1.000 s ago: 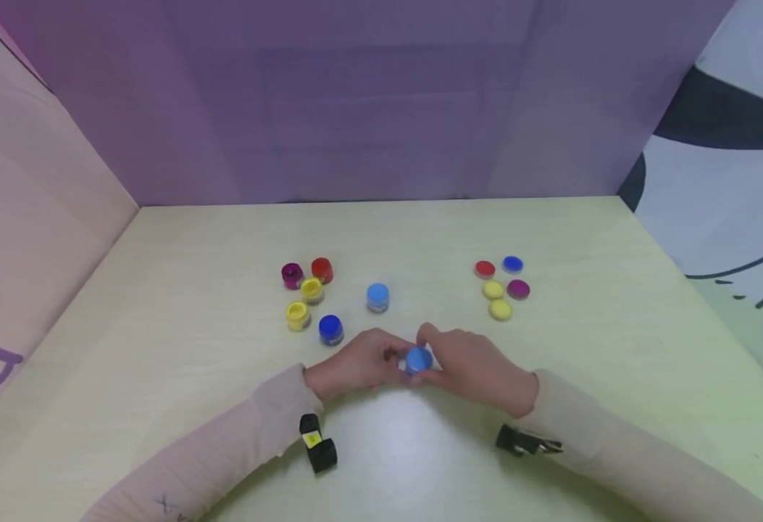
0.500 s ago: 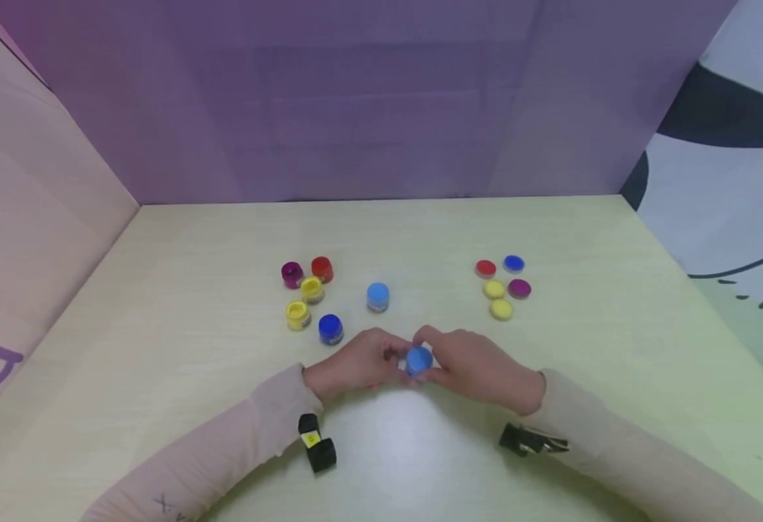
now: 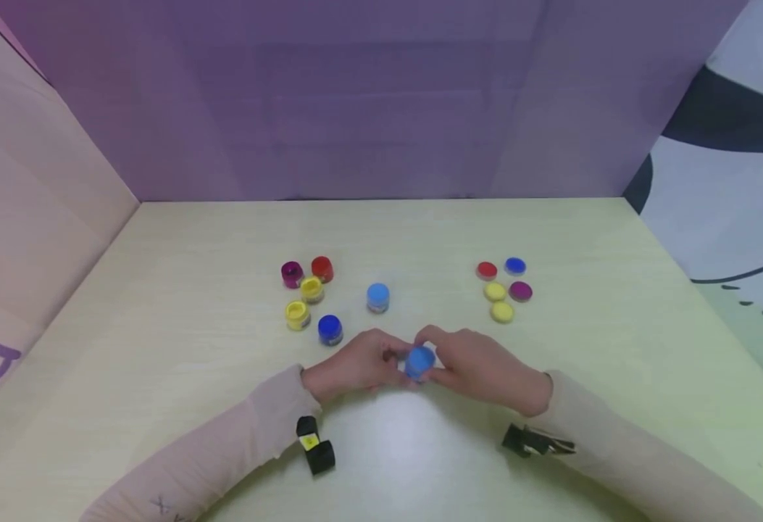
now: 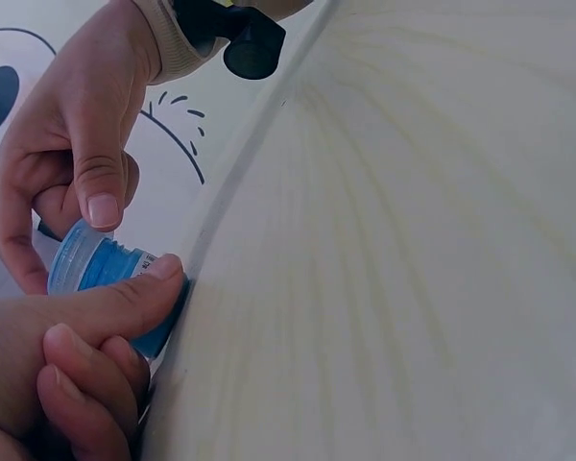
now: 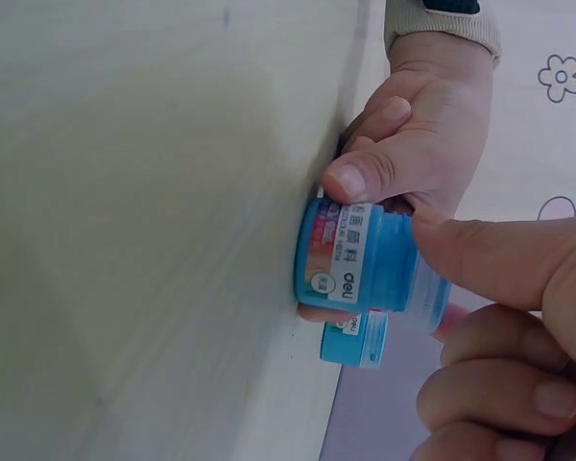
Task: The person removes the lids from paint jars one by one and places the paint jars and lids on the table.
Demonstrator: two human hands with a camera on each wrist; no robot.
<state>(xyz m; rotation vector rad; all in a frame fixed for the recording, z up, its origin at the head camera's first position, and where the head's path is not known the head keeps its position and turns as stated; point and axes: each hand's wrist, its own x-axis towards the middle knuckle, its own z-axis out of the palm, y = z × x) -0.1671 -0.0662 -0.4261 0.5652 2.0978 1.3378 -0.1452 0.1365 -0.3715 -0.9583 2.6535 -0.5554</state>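
Observation:
Near the front middle of the table, my left hand (image 3: 364,360) grips the body of a light-blue paint jar (image 5: 336,252), its thumb on the label side. My right hand (image 3: 485,366) pinches the jar's translucent blue lid (image 5: 425,293) between thumb and fingers. Between lid and body, the blue neck shows in the right wrist view, so the lid sits raised at the mouth. The jar stands upright at the table surface. Beyond the hands is a second light-blue jar (image 3: 377,298) with its lid on. A dark-blue jar (image 3: 330,330) stands just past the left hand.
Further left are two yellow jars (image 3: 298,315), a red jar (image 3: 322,269) and a purple jar (image 3: 292,274). Loose lids lie at the right: red (image 3: 487,271), blue (image 3: 515,266), purple (image 3: 521,291) and two yellow lids (image 3: 501,312). A purple wall (image 3: 381,109) bounds the table's far edge.
My right wrist and forearm have shifted slightly to the right while the fingers stay on the lid. The left hand and the other jars and lids stay in place.

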